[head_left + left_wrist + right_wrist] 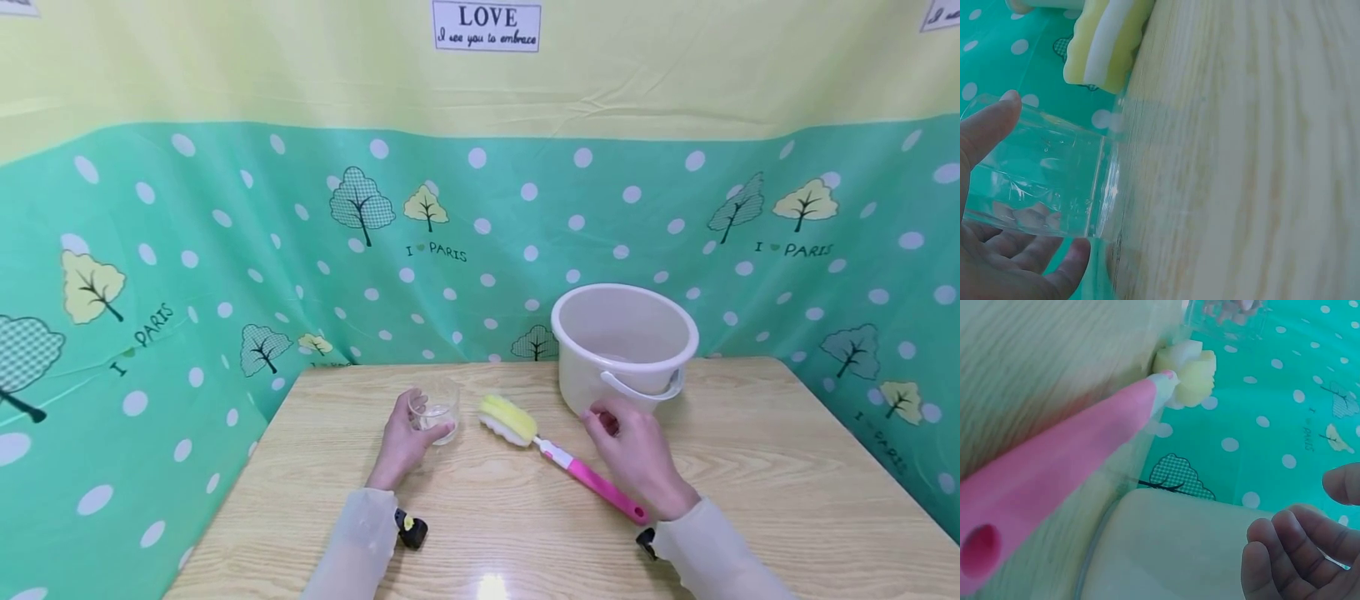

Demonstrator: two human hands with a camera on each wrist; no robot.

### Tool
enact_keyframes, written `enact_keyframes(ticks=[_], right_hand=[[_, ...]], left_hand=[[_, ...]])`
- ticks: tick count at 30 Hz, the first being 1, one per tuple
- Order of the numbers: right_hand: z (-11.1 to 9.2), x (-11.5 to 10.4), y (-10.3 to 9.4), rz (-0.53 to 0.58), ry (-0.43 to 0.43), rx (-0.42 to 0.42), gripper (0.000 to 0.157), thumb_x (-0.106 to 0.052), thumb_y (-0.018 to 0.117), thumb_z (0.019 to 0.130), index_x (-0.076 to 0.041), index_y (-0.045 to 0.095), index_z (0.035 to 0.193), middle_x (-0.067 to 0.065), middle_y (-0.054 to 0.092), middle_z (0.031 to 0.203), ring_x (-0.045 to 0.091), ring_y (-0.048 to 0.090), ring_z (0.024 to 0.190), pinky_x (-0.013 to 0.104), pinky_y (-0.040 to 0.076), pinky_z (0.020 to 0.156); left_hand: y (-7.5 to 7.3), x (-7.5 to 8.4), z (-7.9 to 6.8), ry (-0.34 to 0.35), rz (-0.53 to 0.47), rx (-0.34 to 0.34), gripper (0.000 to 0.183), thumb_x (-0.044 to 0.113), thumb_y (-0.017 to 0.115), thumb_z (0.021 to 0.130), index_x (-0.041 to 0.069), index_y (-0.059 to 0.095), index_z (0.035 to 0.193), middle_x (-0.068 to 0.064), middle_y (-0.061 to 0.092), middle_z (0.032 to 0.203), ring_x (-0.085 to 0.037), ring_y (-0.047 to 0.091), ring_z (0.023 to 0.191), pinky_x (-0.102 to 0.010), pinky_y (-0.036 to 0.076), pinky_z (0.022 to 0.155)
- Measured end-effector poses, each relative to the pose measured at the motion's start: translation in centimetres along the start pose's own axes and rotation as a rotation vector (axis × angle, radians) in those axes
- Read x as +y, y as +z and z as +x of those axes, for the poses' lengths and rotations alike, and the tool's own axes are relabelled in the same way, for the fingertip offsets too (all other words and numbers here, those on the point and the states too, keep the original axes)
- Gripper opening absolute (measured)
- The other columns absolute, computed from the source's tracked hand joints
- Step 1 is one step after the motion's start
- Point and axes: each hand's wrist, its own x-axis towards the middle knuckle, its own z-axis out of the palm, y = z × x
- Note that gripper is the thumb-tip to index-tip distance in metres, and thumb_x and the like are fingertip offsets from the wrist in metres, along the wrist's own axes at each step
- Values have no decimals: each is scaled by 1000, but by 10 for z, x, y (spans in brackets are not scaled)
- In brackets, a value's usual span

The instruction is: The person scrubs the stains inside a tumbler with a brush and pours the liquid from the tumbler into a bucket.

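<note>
A clear drinking glass (438, 410) stands upright on the left part of the table. My left hand (406, 440) grips it from the left, thumb on the near side and fingers around the far side; the left wrist view shows the glass (1041, 169) see-through with its base against the tabletop. To its right lies a sponge brush (577, 471) with a yellow-and-white head (508, 419) and a pink handle. Above the handle hovers my right hand (636, 446), fingers loosely curled, holding nothing. The right wrist view shows its thumb apart from the fingers (1291, 550).
A white bucket (577, 379) with its handle hanging down in front stands at the back right, just beyond my right hand. The wood-grain table (480, 533) is bordered at the back and sides by a green dotted curtain (450, 292).
</note>
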Motion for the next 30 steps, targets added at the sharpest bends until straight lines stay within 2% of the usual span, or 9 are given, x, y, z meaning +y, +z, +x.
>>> enact_keyframes(ticks=[6,12,30], right_hand=[[4,3,-4,-8,-39,49,5,-19,68,88,-14,69,89,-8,58,74,9,52,67,26,47,61],[6,3,-8,13,-48,63,8,-16,69,87,-10,70,92,-7,60,74,8,53,66,26,48,60],[5,6,-12,14,-47,87,8,-18,67,89,-12,70,93,-7,60,75,8,53,65,26,47,60]], left_hand=[[0,1,-1,7,-16,-1,93,26,83,74,7,28,147,-16,43,143,-37,39,131,-48,35,107],[0,2,-1,7,-18,2,93,25,83,74,7,28,147,-16,43,143,-37,39,131,-47,35,107],[0,1,0,-7,-19,-5,95,29,83,74,8,27,148,-14,42,144,-37,38,132,-47,36,106]])
